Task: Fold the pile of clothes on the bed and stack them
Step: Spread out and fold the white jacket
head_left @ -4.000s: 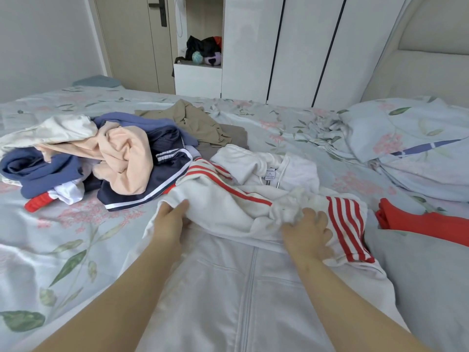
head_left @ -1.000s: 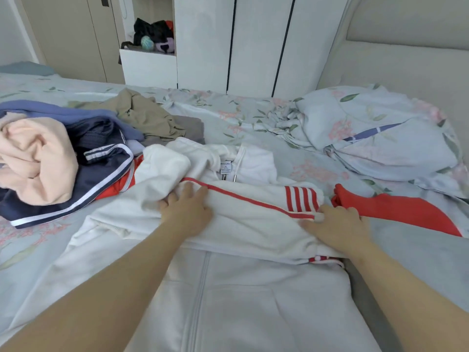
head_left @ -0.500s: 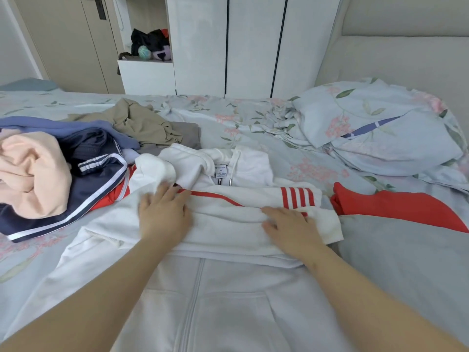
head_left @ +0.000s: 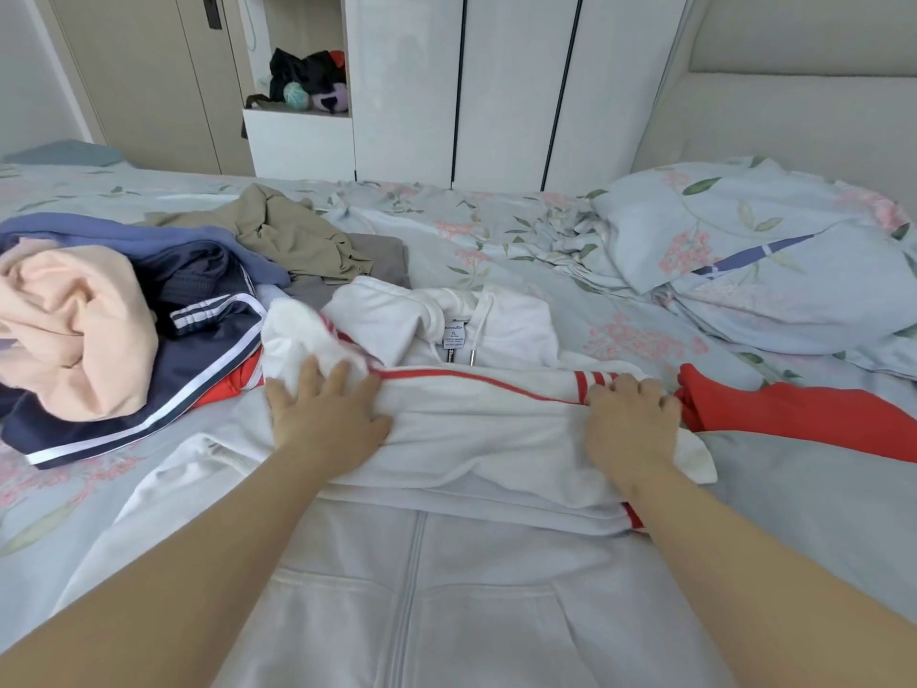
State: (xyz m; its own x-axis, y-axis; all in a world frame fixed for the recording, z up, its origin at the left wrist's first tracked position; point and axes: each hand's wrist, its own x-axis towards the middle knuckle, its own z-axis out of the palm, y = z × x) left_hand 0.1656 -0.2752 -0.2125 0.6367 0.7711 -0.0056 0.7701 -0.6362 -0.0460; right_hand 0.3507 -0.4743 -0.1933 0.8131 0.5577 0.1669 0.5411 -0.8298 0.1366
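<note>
A white zip hoodie (head_left: 476, 578) with red stripes lies spread on the bed in front of me, zipper up, hood at the far end. Its sleeve (head_left: 486, 414) is folded across the chest. My left hand (head_left: 325, 414) presses flat on the sleeve's left part, fingers spread. My right hand (head_left: 627, 424) rests on the red-striped cuff at the right, fingers curled over the cloth. An unfolded pile (head_left: 124, 320) of peach, navy, blue and khaki clothes lies at the left.
A red garment (head_left: 794, 414) and a grey one (head_left: 818, 513) lie at the right. A floral pillow (head_left: 769, 260) sits at the far right by the headboard. White wardrobes (head_left: 496, 81) stand beyond the floral bedsheet (head_left: 59, 489).
Over four seconds the striped sleeve was laid flat across the hoodie's chest. In the last half second my right hand slid right to the cuff; my left hand stayed on the sleeve.
</note>
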